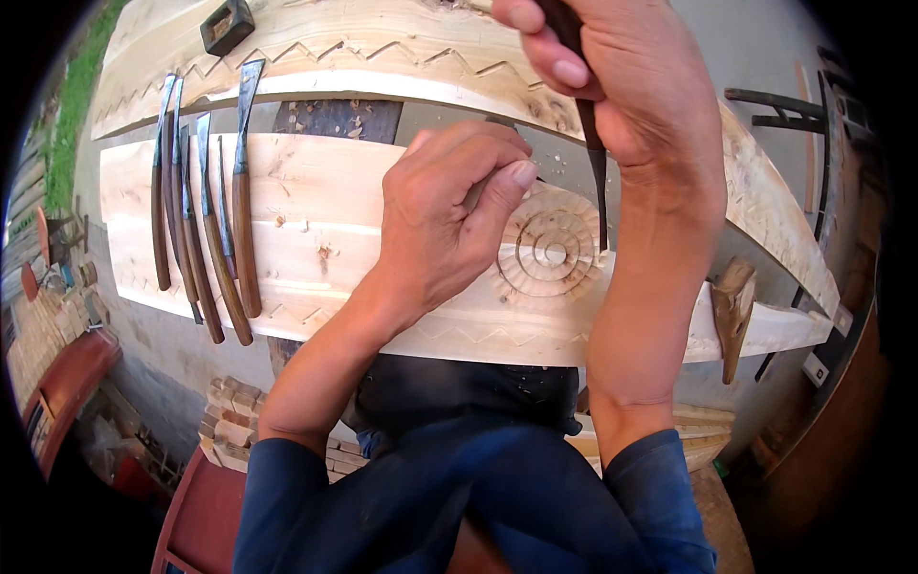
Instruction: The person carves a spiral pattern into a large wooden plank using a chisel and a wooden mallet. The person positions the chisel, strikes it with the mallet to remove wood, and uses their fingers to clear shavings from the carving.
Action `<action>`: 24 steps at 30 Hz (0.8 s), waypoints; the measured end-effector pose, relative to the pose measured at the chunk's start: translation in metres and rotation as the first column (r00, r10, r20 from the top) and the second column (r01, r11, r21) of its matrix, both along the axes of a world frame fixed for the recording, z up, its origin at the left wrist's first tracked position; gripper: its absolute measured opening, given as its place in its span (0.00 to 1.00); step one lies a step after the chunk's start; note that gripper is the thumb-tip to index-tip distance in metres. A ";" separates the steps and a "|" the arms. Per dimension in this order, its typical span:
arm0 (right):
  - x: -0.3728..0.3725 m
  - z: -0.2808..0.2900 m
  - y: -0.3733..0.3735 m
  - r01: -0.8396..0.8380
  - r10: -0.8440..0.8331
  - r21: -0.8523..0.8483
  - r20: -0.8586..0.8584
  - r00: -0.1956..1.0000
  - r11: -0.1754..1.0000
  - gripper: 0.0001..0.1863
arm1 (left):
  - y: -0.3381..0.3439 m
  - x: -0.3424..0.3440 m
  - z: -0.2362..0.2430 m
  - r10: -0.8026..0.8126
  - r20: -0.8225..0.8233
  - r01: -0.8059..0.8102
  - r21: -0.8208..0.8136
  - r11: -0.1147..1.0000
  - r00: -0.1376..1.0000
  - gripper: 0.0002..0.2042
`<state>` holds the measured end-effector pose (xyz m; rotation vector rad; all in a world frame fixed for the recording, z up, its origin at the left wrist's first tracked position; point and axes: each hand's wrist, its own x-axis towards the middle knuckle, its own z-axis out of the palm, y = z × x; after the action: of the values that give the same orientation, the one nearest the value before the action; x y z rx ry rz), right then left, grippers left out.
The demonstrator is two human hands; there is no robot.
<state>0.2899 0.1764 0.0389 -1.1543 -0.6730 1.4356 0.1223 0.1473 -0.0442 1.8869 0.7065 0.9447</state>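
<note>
My right hand (612, 86) grips a long dark tool (598, 172) held upright, its narrow tip at the right side of a carved pattern of concentric circles (540, 263) on a pale wooden board (163, 287). My left hand (449, 201) is curled just above and left of the circles, fingers bent with the thumb against them; whatever may be inside is hidden. Faint zigzag lines run along the board's near edge.
Several wood-handled blades (247, 239) lie across the board's left part. Behind is a second zigzag-carved plank (363, 38) bearing a dark small box (227, 29). A shaped wooden piece (734, 306) sits at right. Wood blocks (229, 421) and red furniture stand lower left.
</note>
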 end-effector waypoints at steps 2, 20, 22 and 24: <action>0.018 0.003 -0.004 0.132 -0.132 0.022 0.010 0.991 0.991 0.16 | -0.002 -0.002 0.004 0.003 -0.038 -0.005 -0.058 0.998 0.999 0.01; 0.042 -0.039 -0.015 0.312 -0.237 0.117 -0.421 0.876 0.943 0.21 | -0.005 0.002 0.011 0.020 -0.075 -0.027 -0.087 0.996 0.997 0.03; 0.026 -0.028 -0.009 0.258 -0.229 0.062 -0.301 0.926 0.964 0.21 | -0.005 0.001 0.010 0.003 -0.041 -0.007 -0.102 0.995 0.999 0.07; 0.008 -0.019 -0.002 0.240 -0.216 0.099 -0.209 0.954 0.966 0.21 | -0.007 -0.002 0.008 -0.002 0.042 0.010 -0.189 0.982 0.999 0.14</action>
<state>0.2978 0.1746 0.0195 -0.9458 -0.4655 1.2727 0.1204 0.1400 -0.0359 1.6969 0.7385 0.8786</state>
